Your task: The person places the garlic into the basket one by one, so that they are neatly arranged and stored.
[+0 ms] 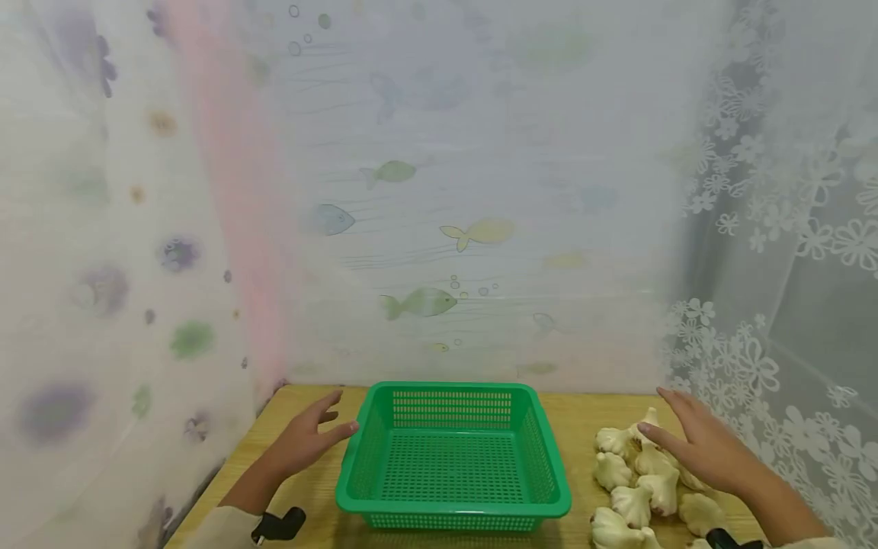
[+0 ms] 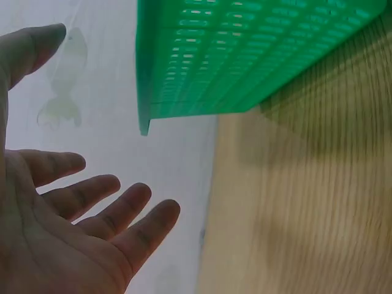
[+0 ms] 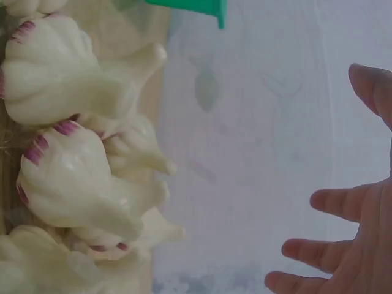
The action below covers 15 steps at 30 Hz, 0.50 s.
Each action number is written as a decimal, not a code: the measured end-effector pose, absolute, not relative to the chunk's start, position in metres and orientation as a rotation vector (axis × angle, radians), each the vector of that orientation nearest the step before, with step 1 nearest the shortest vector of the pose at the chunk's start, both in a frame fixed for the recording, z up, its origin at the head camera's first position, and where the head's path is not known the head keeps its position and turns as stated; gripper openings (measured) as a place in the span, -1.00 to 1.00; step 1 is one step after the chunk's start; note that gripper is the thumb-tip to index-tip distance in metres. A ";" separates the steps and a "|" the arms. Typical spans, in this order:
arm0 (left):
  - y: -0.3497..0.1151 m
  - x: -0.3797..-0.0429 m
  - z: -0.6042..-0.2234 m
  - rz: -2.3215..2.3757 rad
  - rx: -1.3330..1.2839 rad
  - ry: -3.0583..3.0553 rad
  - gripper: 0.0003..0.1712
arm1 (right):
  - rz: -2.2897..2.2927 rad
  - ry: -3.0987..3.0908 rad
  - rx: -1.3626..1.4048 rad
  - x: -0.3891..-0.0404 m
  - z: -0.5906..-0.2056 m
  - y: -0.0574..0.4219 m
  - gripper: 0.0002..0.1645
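A green plastic basket (image 1: 453, 509) with slotted walls stands in the middle of the wooden table, and only its bare slotted floor shows inside. Beside its left rim is my left hand (image 1: 305, 438), fingers spread and holding nothing; the left wrist view shows the palm next to the basket's wall (image 2: 214, 55). To the right lies a pile of white garlic bulbs (image 1: 631, 503), some with purple streaks in the right wrist view (image 3: 67, 177). Over the pile's far right side hovers my right hand (image 1: 706, 442), its fingers extended and nothing in its grasp.
The wooden table (image 1: 309, 488) ends against a pale curtain (image 1: 466, 152) printed with fish. More curtain (image 1: 103, 305) with coloured spots hangs along the left edge, and a sheer flower-patterned curtain (image 1: 789, 305) hangs at the right. Dark straps (image 1: 280, 526) sit at both wrists.
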<state>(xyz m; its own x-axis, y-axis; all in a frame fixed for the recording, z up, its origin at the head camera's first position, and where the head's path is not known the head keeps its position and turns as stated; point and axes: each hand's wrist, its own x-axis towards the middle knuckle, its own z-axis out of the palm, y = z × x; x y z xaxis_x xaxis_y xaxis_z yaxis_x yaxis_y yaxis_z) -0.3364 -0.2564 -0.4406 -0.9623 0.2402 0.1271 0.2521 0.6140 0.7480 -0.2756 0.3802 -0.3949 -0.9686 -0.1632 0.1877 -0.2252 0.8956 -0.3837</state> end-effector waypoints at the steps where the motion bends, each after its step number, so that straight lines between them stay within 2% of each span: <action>1: -0.255 -0.336 -0.443 -1.346 -0.416 -2.797 0.03 | 0.640 -2.907 0.297 -0.274 -0.396 0.383 0.02; 9: -0.244 -0.334 -0.458 -1.705 -0.411 -2.658 -0.01 | 0.828 -2.912 0.163 -0.261 -0.403 0.411 -0.02; 15: -0.236 -0.334 -0.471 -1.812 -0.355 -2.591 -0.04 | 1.101 -3.013 -0.090 -0.253 -0.416 0.429 0.12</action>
<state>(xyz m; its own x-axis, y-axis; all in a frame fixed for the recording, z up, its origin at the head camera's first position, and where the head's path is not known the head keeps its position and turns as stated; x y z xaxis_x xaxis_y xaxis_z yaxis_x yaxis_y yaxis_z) -0.3338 -0.2363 -0.4707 -0.9743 0.2044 0.0944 0.1587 0.3265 0.9318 -0.2533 0.4287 -0.4158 -0.9961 0.0296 -0.0826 0.0759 0.7632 -0.6417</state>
